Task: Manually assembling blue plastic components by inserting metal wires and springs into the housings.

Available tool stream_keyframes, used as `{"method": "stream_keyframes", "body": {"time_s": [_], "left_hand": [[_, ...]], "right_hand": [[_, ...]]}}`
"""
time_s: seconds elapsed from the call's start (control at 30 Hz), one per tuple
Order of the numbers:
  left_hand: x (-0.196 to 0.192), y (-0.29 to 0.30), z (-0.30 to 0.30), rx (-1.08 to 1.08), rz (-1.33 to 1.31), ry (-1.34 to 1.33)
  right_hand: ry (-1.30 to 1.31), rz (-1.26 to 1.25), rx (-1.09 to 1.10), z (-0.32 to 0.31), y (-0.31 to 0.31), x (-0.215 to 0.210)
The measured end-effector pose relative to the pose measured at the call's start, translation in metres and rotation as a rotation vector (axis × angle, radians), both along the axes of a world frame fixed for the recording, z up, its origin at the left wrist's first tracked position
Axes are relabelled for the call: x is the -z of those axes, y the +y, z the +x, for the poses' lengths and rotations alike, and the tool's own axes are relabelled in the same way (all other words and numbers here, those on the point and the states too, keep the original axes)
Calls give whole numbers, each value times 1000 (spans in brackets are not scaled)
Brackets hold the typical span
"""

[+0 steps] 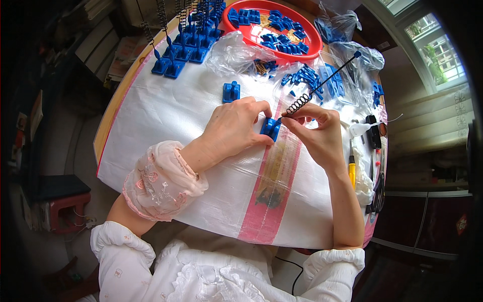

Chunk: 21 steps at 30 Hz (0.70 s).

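My left hand is closed on a small blue plastic base, thumb and forefinger gripping its edges against the white sheet. With thumb and forefinger, my right hand pinches the lower end of a black spring rod. The rod slants up to the right, coiled near the fingers, thin above, with a blue tip at the top. Its lower end meets or nearly meets the base; the fingers partly hide the joint. Another blue base stands on the sheet just beyond my left hand.
Several blue bases with upright spring rods stand at the far left. A red round tray at the back holds blue parts. Nearer are clear plastic bags and loose blue pieces. At the right lie a yellow-handled tool and a white bottle.
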State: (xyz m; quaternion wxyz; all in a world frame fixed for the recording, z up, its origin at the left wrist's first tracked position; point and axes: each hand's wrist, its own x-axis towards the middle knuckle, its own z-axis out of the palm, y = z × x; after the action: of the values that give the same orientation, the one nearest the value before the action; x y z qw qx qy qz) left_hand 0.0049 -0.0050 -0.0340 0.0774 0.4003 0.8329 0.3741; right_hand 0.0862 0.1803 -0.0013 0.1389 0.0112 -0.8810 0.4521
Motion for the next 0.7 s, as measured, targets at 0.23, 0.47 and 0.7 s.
{"method": "stream_keyframes", "body": {"time_s": [0.23,0.47,0.7], "left_hand": [[-4,0,0,-2,-21,-19],[1,0,-1,2,-1,-6],[-6,0,0,-7,-32,-28]], "right_hand": [[14,-22,-3,0,-2,-3],[12,-15,-3,-1,-2,-1],[12,-15,-11,-1,-2,-1]]}}
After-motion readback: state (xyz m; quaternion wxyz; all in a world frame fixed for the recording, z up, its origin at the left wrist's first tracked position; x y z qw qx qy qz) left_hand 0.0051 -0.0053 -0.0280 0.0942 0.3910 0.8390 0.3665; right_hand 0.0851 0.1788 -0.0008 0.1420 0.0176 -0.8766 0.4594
